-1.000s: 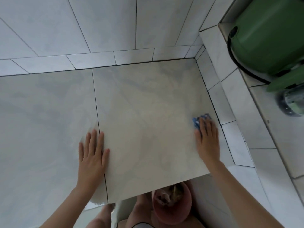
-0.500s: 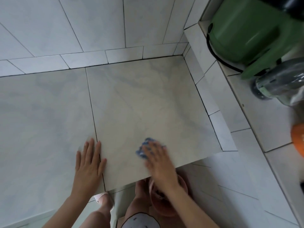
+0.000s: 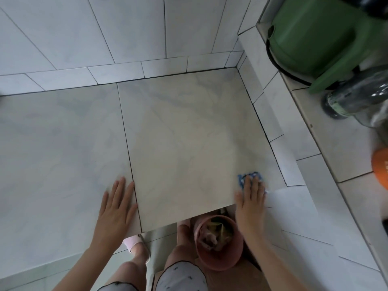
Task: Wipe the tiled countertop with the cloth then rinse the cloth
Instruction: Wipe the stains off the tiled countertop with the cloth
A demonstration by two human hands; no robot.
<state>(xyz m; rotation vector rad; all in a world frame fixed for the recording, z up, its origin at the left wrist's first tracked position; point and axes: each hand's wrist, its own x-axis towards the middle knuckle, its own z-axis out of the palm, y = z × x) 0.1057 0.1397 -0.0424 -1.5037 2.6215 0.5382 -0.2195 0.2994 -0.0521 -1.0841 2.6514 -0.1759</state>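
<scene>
The tiled countertop (image 3: 184, 131) is pale grey marble-look tile with dark grout lines and fills the middle of the view. A small blue cloth (image 3: 251, 177) lies flat on its near right corner, close to the front edge. My right hand (image 3: 251, 201) lies flat on the cloth with straight fingers, pressing it to the tile; only the cloth's far edge shows past my fingertips. My left hand (image 3: 116, 208) rests palm down with spread fingers on the counter near the front edge, straddling a grout line.
A raised tiled ledge (image 3: 336, 143) on the right carries a green container (image 3: 319, 36), a clear bottle (image 3: 357, 99) and an orange object (image 3: 381, 166) at the frame edge. Below the counter edge stands a pink bucket (image 3: 218, 243) with scraps, beside my legs.
My right hand has swept the cloth from the right side to the middle front and back to the near right corner. The left hand has stayed planted.
</scene>
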